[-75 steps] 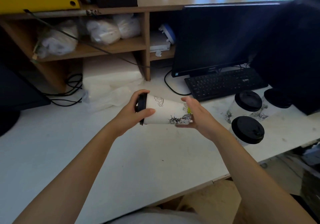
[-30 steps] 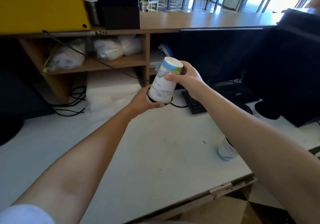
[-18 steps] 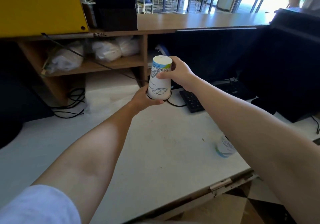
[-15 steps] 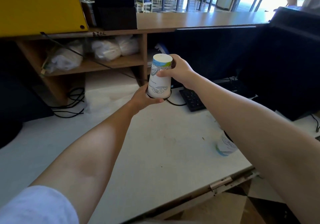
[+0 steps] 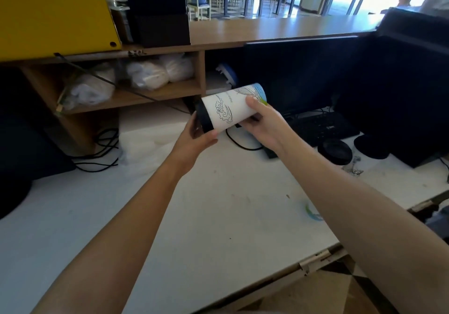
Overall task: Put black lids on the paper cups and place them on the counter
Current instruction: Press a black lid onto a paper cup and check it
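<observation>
A white paper cup with line drawings lies tilted in the air over the white desk, its black lid pointing left and its base up to the right. My left hand grips the lidded end. My right hand holds the cup's body near the base. Two other lidded cups stand on the desk at the right, partly behind my right forearm. A third cup shows only as a blue-green sliver beside that forearm.
A black keyboard and monitor sit behind the cup. A wooden shelf holds white bags. The brown counter top runs above it, with a yellow box and a black box. Cables lie at left.
The cup was upside down and upright half a second ago; it is now tipped sideways, base to the right. Both hands still hold it.
</observation>
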{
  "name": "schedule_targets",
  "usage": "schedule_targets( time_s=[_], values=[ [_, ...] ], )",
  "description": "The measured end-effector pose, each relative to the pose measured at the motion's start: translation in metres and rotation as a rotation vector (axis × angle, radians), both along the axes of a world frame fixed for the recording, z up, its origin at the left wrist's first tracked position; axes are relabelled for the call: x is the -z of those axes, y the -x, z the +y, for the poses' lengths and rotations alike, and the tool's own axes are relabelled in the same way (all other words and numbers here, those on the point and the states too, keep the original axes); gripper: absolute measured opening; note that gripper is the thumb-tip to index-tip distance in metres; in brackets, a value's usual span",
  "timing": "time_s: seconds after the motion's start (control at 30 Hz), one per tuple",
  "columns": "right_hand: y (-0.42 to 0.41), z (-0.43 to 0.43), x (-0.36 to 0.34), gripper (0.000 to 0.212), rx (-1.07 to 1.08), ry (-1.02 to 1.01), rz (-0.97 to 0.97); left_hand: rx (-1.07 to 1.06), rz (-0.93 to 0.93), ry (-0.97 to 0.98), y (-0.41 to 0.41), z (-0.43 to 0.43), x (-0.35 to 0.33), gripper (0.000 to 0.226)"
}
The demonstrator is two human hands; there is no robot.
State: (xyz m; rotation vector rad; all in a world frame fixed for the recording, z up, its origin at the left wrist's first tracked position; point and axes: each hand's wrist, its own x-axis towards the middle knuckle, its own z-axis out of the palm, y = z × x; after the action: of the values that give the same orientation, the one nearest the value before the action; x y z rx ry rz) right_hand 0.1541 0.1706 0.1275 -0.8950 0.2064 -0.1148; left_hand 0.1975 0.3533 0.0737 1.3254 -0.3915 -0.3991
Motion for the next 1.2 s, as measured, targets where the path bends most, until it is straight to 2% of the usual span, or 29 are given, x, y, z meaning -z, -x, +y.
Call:
schedule_targets(
  time_s=[0.1, 0.27, 0.43, 0.57, 0.63, 0.77, 0.93, 1.07, 1.2],
  values=[
    [0.003, -0.003, 0.016, 0.052, -0.023, -0.049, 0.025, 0.007, -0.023, 0.045, -0.003, 0.004, -0.011, 0.083],
    [0.007, -0.011, 0.024, 0.053, -0.156, 0.057, 0.072, -0.045, -0.061, 0.041, -0.011, 0.009, -0.035, 0.083],
    [0.004, -0.006, 0.016, 0.054, -0.227, 0.344, 0.106, -0.106, -0.072, 0.07, -0.018, 0.012, -0.066, 0.076],
    [0.003, 0.003, 0.008, 0.059, -0.327, 0.772, 0.096, -0.094, -0.186, -0.02, -0.017, 0.009, -0.083, 0.078],
    [0.001, 0.011, 0.006, 0.065, -0.347, 0.907, 0.048, -0.067, -0.255, -0.088, -0.012, 0.008, -0.086, 0.077],
    [-0.005, 0.025, 0.011, 0.071, -0.291, 0.991, 0.009, -0.003, -0.323, -0.181, -0.006, 0.01, -0.078, 0.059],
    [-0.011, 0.038, 0.03, 0.081, -0.271, 1.014, 0.077, -0.038, -0.243, -0.241, -0.008, 0.022, -0.055, 0.046],
    [-0.015, 0.053, 0.045, 0.074, -0.26, 0.991, 0.073, -0.056, -0.228, -0.293, -0.014, 0.035, -0.041, 0.053],
    [-0.025, 0.067, 0.073, 0.077, -0.272, 0.953, 0.117, -0.059, -0.204, -0.381, -0.022, 0.046, -0.015, 0.063]
  ],
)
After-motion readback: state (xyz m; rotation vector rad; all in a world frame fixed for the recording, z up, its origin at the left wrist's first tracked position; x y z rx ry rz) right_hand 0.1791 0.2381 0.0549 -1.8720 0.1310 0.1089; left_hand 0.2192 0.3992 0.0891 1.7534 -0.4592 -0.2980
